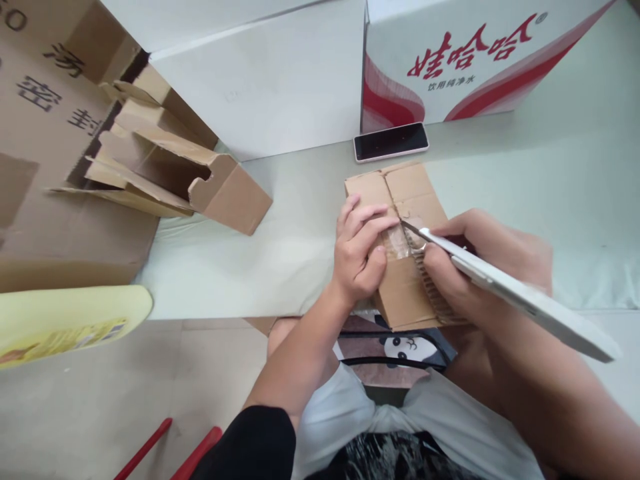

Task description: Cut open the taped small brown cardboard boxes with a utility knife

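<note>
A small brown cardboard box (407,283) lies near the table's front edge, with clear tape and torn, corrugated cardboard along its middle seam. My left hand (360,250) rests on its left part, fingers spread over the top and the thumb bent; it presses there without wrapping around it. In my right hand (480,260), closed around it, is a white-handled utility knife (530,300). Its dark blade points left and touches the seam near my left fingertips. Part of the box's right side is hidden behind my right hand.
A phone (391,142) lies behind the box, before a white-and-red carton (450,73). At left, folded cardboard pieces (233,193) stick out of a large carton (45,220). A yellow object (75,320) juts in below it. Red bars (150,447) stand at lower left.
</note>
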The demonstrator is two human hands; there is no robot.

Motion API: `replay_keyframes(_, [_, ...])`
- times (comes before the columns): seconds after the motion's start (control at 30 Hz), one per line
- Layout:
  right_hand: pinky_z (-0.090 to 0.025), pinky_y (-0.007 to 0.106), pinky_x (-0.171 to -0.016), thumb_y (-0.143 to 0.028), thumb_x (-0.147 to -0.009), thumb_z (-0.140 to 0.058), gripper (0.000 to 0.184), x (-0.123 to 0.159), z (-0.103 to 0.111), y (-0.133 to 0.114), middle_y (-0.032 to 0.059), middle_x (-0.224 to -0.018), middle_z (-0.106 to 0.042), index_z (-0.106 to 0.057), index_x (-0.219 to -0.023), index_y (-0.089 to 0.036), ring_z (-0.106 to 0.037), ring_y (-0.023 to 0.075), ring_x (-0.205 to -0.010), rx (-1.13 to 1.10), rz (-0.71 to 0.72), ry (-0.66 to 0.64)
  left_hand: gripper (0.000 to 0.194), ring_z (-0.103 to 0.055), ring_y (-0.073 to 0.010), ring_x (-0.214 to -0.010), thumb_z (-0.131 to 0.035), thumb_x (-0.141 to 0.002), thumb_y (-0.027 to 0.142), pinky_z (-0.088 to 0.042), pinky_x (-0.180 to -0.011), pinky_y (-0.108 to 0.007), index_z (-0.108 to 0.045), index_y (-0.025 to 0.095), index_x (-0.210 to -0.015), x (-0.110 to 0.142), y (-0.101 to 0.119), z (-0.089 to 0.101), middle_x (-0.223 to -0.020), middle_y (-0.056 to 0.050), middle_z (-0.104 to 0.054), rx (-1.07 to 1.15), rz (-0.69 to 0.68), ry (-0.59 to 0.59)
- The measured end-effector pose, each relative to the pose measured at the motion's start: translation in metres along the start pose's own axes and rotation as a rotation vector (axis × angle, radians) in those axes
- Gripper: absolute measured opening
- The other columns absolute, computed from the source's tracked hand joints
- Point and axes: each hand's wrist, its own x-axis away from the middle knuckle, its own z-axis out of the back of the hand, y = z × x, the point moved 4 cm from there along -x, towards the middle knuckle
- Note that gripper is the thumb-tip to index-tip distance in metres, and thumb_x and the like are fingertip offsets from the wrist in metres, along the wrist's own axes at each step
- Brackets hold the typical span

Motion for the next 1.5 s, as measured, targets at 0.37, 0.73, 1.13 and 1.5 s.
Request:
replay_keyframes(0.37, [-0.044, 0.022, -0.056, -0.022, -0.080, -0.063, 0.004, 0.0008, -0.0003, 0.0008, -0.0022, -0.066, -0.071, -0.067, -0.081, -0.023, -0.060, 0.0109, -0.054, 0.000, -0.004, 0.011, 0.041, -0.067, -0.0257, -0.124, -0.038, -0.107, 0.046, -0.038, -0.131, -0.054, -0.068, 0.021, -0.118, -0.0005, 0.0011, -0.0001, -0.125, -0.010, -0.072, 0.007, 0.007, 0.010])
replay_keyframes(0.73, [-0.039, 0.022, -0.053, -0.027, -0.082, -0.060, 0.007, -0.0012, -0.0028, 0.0008, -0.0024, -0.063, -0.069, -0.065, -0.080, -0.023, -0.056, 0.0106, -0.051, 0.036, 0.038, -0.019, 0.041, -0.068, -0.0248, -0.123, -0.038, -0.107, 0.045, -0.037, -0.131, -0.053, -0.069, 0.020, -0.118, -0.0001, 0.0014, -0.0004, -0.123, -0.010, -0.072, 0.005, -0.001, 0.006])
replay_keyframes(1.13, [-0.038, 0.023, -0.050, -0.033, -0.080, -0.059, 0.011, -0.0053, -0.0016, 0.0075, -0.0028, -0.057, -0.068, -0.063, -0.076, -0.023, -0.054, 0.0106, -0.044, -0.050, -0.096, -0.094, 0.046, -0.068, -0.0265, -0.121, -0.033, -0.107, 0.048, -0.039, -0.129, -0.058, -0.069, 0.021, -0.118, 0.0024, -0.0008, -0.0015, -0.125, -0.011, -0.072, -0.048, 0.020, -0.018])
replay_keyframes(1.5, [-0.034, 0.022, -0.049, -0.021, -0.078, -0.052, 0.014, 0.0004, 0.0045, 0.0011, -0.0055, -0.052, -0.047, -0.051, -0.064, -0.022, -0.040, 0.0075, -0.046, -0.157, -0.032, -0.184, 0.040, -0.065, -0.0265, -0.128, -0.039, -0.107, 0.043, -0.036, -0.131, -0.052, -0.069, 0.020, -0.119, -0.0006, 0.0015, 0.0034, -0.125, -0.011, -0.072, -0.021, -0.005, -0.015])
